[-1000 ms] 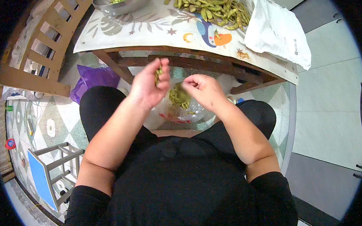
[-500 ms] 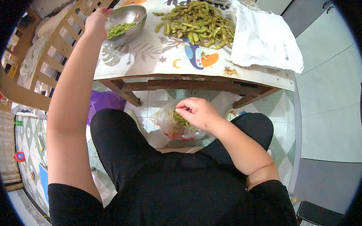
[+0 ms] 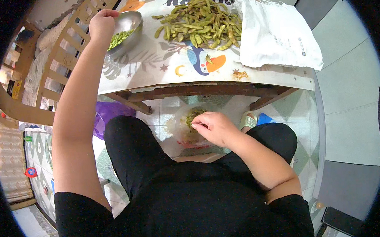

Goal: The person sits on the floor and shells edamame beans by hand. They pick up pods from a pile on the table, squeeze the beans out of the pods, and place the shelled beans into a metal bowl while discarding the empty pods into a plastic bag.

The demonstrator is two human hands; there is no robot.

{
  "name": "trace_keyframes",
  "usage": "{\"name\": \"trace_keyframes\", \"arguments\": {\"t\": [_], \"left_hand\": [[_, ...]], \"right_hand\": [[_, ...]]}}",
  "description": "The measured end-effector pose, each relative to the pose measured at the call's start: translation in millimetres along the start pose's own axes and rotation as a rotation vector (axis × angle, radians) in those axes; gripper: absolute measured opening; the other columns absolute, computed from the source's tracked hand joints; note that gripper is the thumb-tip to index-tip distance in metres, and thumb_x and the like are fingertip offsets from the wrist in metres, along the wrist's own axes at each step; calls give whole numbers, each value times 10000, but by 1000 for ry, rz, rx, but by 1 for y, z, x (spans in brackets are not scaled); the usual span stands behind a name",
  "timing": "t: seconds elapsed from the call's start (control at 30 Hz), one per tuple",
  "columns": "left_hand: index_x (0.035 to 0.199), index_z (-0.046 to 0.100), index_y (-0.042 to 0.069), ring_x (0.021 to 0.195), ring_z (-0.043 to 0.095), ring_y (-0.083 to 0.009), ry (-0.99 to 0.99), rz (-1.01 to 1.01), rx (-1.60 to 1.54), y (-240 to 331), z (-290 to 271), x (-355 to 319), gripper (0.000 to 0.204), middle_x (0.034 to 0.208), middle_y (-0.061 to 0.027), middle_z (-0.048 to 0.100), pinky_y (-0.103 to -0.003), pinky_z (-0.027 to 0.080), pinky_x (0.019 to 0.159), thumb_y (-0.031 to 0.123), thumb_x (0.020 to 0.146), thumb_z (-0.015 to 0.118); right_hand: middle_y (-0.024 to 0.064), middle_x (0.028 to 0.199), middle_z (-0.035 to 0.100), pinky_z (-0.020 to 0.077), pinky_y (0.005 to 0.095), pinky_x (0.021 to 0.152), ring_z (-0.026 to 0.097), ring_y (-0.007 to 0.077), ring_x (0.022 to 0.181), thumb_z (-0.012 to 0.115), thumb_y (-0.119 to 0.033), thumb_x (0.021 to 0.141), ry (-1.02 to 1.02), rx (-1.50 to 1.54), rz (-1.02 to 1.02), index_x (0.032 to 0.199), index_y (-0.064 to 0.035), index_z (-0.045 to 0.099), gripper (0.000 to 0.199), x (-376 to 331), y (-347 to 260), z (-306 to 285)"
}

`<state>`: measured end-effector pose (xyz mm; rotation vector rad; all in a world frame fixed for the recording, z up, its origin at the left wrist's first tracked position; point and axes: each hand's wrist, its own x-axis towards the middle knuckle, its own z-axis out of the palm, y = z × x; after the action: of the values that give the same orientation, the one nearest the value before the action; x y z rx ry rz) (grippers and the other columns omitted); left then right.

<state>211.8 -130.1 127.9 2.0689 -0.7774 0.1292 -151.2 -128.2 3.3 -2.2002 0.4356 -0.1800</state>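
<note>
Fingertips (image 3: pixel 195 126) of the right hand (image 3: pixel 218 129) are pinched together, and whether anything sits between them I can't tell! Just beyond them, low between the knees, a clear plastic bag (image 3: pixel 178 138) sits on the floor with greenish pods and husks (image 3: pixel 192 115) inside. Up to the far left goes the left hand (image 3: pixel 102 25), fingers bent over the left rim of a steel bowl (image 3: pixel 131 20); its grip is hidden, so no call on that. Shelled green beans (image 3: pixel 119 38) lie in that bowl! Right of it, a big heap of pods (image 3: pixel 200 25) spreads across the printed tablecloth (image 3: pixel 143 76), a white sack (image 3: pixel 275 40) just beside. Left of the table, a wooden railing (image 3: pixel 64 60); below, a purple bag (image 3: pixel 109 118).
</note>
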Motion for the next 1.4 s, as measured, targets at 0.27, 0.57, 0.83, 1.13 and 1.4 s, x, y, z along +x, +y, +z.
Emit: {"name": "trace_keyframes", "arguments": {"t": [0.27,0.57,0.83,1.13,1.4], "left_hand": [[902,608,80,800,565,-122,-201,562,50,41,50,-44,184,861,-43,615,-230,421,727,179,766,535],[909,596,116,833,532,-263,-328,703,394,30,89,-89,210,906,-57,561,-358,430,715,117,724,497],[849,612,92,719,561,-228,-163,402,-26,18,59,-130,136,845,-69,591,-289,443,635,123,733,548],[847,592,6,674,513,-64,-249,-11,-538,-9,47,-134,128,766,-21,589,-180,407,607,63,732,586],[796,587,14,644,509,-46,-462,-95,-723,20,21,-245,98,738,-5,581,-173,416,598,13,702,614]], "right_hand": [[99,770,566,430,334,621,538,269,711,519,-211,764,3,-33,-32,829,-54,577,179,-6,1,-2],[84,774,570,433,327,615,541,258,710,526,-213,760,7,-59,-77,819,-67,578,165,-8,4,2],[109,737,573,439,378,611,541,298,704,501,-266,758,1,29,-36,788,-88,582,198,-12,4,5],[117,777,574,443,358,635,545,294,730,512,-255,759,75,26,-35,806,-83,585,193,2,2,6],[31,771,546,416,187,596,494,62,677,456,-96,840,368,660,-70,995,-1,517,192,7,-17,-8]]}}
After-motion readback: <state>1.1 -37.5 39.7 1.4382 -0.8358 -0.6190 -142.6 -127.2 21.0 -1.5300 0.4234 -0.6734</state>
